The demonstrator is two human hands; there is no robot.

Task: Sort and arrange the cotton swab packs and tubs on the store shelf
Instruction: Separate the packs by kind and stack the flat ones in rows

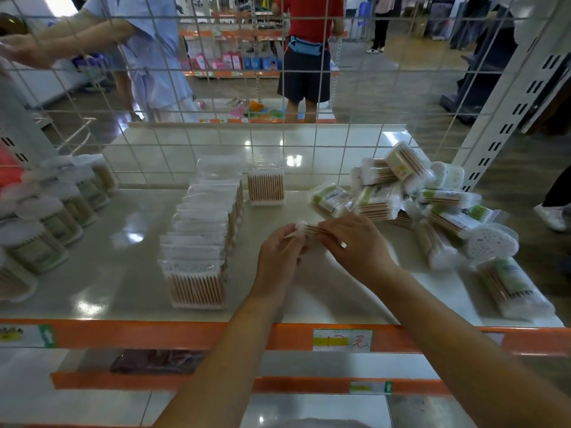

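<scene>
Both hands, left hand (279,253) and right hand (355,242), pinch one swab pack (310,229) between their fingertips. Left of the fingers, a row of packs (200,236) and tubs (58,211) stands sorted; right of them, a loose pile (432,205) remains, I judge.

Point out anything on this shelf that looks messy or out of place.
The packs at the right of the shelf lie in a jumbled heap, tilted and overlapping, unlike the neat row of packs in the middle and the upright tubs on the left.
</scene>
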